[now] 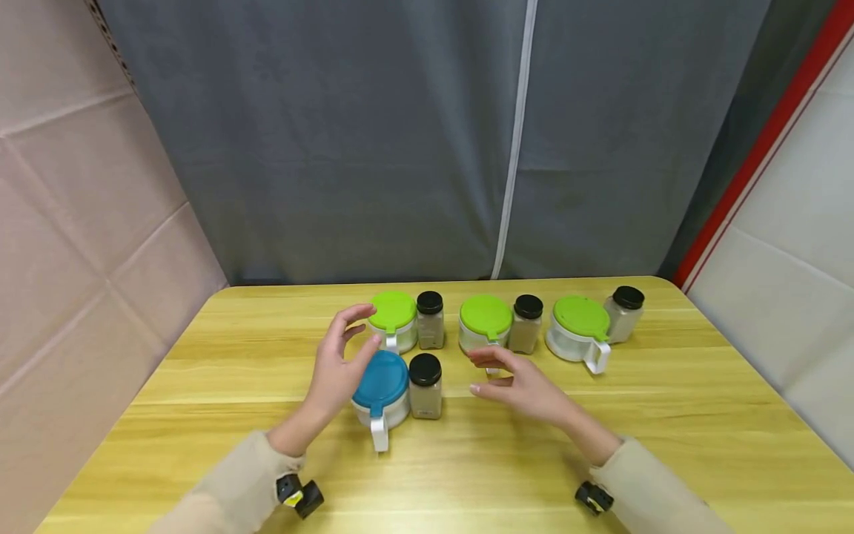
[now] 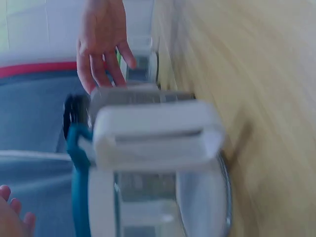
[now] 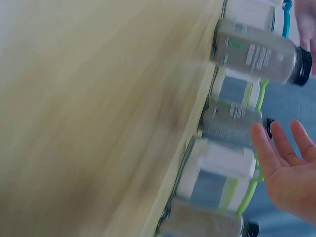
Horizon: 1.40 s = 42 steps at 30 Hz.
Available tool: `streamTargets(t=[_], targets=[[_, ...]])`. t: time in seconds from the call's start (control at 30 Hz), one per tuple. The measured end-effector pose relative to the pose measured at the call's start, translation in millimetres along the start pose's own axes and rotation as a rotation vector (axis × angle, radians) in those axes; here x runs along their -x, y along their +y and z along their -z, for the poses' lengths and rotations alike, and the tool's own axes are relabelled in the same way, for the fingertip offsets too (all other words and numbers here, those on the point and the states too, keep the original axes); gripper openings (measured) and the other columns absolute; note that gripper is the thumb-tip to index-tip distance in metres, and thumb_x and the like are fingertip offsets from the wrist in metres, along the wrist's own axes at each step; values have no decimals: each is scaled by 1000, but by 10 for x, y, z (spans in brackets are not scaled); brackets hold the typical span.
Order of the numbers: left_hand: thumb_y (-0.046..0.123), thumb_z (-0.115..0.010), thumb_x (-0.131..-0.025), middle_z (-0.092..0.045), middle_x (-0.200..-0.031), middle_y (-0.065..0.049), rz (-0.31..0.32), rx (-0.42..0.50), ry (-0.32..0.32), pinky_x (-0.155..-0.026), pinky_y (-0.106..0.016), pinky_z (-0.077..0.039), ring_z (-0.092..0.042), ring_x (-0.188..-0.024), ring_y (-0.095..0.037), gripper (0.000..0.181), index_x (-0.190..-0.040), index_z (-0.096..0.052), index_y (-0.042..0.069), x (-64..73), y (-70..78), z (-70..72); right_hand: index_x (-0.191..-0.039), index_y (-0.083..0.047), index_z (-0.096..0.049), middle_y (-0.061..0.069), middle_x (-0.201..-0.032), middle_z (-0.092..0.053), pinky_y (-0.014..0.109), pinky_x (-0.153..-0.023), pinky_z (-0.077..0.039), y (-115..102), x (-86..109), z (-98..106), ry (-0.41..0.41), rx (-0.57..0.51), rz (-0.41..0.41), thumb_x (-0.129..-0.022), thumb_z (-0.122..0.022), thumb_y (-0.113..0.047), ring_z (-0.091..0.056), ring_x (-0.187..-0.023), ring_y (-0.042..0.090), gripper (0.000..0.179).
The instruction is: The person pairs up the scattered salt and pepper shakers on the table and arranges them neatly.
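My left hand (image 1: 338,368) hovers beside and above a blue-lidded jar (image 1: 382,380) with a white handle; its fingers are spread and hold nothing. Right of that jar, close by, stands a square clear shaker bottle (image 1: 425,387) with a black cap. My right hand (image 1: 517,382) is held in the air farther right, thumb and fingers apart, in front of the middle green-lidded jar (image 1: 485,317), partly covering its handle. In the right wrist view the right hand (image 3: 291,173) has its fingers loosely extended. The left wrist view shows the blue-lidded jar's handle (image 2: 158,121) up close.
Behind stands a row: a left green-lidded jar (image 1: 394,311), a black-capped bottle (image 1: 430,320), another bottle (image 1: 525,325), a right green-lidded jar (image 1: 580,319) and a tilted-looking bottle (image 1: 624,314). All are on a wooden table (image 1: 220,356) with a grey curtain (image 1: 347,148) behind.
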<state>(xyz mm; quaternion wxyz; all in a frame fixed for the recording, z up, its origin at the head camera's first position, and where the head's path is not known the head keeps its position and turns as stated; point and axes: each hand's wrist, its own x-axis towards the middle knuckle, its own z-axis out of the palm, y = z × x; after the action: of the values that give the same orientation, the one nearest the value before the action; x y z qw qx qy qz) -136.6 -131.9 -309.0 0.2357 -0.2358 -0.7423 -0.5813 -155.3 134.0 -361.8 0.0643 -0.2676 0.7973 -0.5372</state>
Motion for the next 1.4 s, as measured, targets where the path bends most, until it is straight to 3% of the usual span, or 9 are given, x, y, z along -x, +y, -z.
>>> streamTargets(t=[0.07,0.2,0.5,0.77,0.87,1.13,1.27,1.4], targets=[[-14,-55,-79,-48,-113,-24,-19,-4,-28,-88,-50,-34,-42,-108,-31,37,-113,-43,-15,13,87,-55,-121,2,-46,17,-120,-48,46,-85,-40,9,51,69,4,7,3,-81,-66,-18,-43,-111,30,49],[-12,-56,-78,-49,-114,-21,-43,-27,-94,-89,-42,-36,-43,-107,-31,38,-114,-45,-12,57,222,-163,-120,1,-46,18,-120,-47,44,-85,-41,-3,153,213,22,27,-17,-81,-65,-18,-43,-111,31,48],[10,-64,-80,-44,-123,2,-64,-82,-295,-91,-35,-35,-41,-111,-15,49,-125,-44,14,214,182,-450,-123,-3,-45,15,-123,-46,29,-80,-45,-44,380,571,42,82,-86,-82,-63,-22,-42,-113,31,48],[17,-62,-82,-41,-125,7,-21,-18,-467,-92,-35,-34,-36,-114,-10,51,-127,-39,21,366,282,-756,-123,-2,-44,19,-121,-46,27,-77,-47,1,575,867,44,106,-101,-85,-61,-20,-42,-112,35,45],[23,-60,-84,-41,-126,5,-39,-14,-513,-93,-35,-33,-35,-116,-10,50,-128,-38,19,432,284,-878,-123,-4,-44,16,-120,-47,28,-77,-47,7,649,969,52,132,-127,-85,-60,-21,-43,-111,32,44],[25,-60,-84,-40,-127,3,-102,-47,-557,-94,-30,-32,-36,-117,-10,51,-129,-37,13,540,254,-1191,-124,-2,-44,17,-117,-49,26,-74,-47,47,816,1244,83,212,-143,-88,-56,-18,-51,-102,9,42],[25,-59,-85,-39,-127,4,-70,-19,-568,-93,-30,-33,-36,-116,-10,52,-130,-36,14,561,223,-1324,-123,3,-43,15,-115,-52,24,-73,-47,104,911,1411,98,231,-131,-89,-54,-15,-52,-99,7,39],[27,-59,-85,-38,-127,5,-13,-13,-564,-93,-29,-32,-36,-116,-9,53,-130,-35,16,559,184,-1454,-123,2,-43,-2,-111,-55,20,-72,-46,182,1008,1597,131,254,-170,-91,-50,-15,-52,-97,1,37]])
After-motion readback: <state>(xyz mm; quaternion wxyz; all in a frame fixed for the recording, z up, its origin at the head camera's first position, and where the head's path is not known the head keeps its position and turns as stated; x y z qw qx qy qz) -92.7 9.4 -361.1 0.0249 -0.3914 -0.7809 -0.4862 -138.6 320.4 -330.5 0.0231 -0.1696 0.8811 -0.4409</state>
